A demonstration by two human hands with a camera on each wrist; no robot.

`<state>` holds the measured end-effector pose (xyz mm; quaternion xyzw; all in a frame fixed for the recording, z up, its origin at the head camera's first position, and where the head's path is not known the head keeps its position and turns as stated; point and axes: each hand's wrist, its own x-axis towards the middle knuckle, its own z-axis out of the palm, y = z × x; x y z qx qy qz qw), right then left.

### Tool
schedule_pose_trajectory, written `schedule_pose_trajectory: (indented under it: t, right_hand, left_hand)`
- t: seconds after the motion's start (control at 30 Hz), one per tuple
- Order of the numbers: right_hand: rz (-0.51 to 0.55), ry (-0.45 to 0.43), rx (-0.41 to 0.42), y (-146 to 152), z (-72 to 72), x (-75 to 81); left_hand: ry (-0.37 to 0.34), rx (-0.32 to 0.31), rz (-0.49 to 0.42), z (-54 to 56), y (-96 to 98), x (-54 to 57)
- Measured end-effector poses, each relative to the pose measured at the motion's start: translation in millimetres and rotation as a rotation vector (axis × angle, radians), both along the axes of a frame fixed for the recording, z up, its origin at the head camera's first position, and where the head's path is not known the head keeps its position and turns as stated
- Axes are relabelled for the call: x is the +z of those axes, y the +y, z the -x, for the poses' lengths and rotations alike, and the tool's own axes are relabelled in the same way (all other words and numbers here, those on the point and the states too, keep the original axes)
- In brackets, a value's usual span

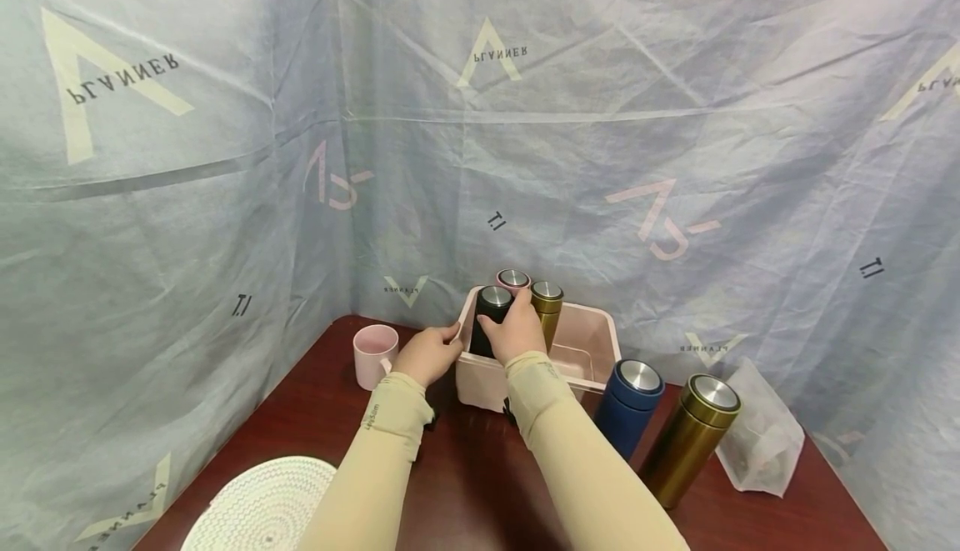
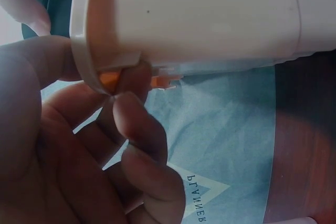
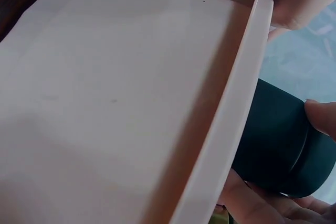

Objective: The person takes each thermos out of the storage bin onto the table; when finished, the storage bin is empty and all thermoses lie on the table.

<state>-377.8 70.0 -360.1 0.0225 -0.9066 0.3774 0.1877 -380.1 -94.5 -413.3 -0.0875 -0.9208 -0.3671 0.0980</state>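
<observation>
A pink plastic bin (image 1: pixel 480 386) stands on the table, and my left hand (image 1: pixel 427 356) pinches its rim at the left corner. In the left wrist view the thumb lies over the rim (image 2: pixel 80 11) with curled fingers beneath. My right hand (image 1: pixel 520 330) grips a dark green thermos (image 1: pixel 487 336) with a silver-topped lid, upright inside the bin's left end. The right wrist view shows thumb and fingers on opposite sides of this thermos (image 3: pixel 273 135); its lower part is hidden by the bin wall. Beside it in the bin are a pink thermos (image 1: pixel 513 278) and a gold thermos (image 1: pixel 551 318).
Right of the bin stand a blue thermos (image 1: pixel 628 409) and another gold thermos (image 1: pixel 686 443), with a translucent white bag (image 1: pixel 761 438) behind. A pink mug (image 1: pixel 372 368) is at the left. A white woven round mat (image 1: pixel 258 505) lies at the front left. Printed fabric walls enclose the table.
</observation>
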Motion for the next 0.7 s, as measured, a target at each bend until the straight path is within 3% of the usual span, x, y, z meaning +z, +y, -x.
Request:
schedule_pose_trajectory:
  t: [0.3,0.7]
  right_hand:
    - [0.0,0.059,0.025,0,-6.3,7.4]
    - [0.003,0.1,0.049,5,-28.5,29.4]
  left_hand:
    - [-0.015,-0.003,-0.002,1.4,-1.6,-0.2]
    - [-0.018,-0.018,0.0,-0.5,-2.3,2.8]
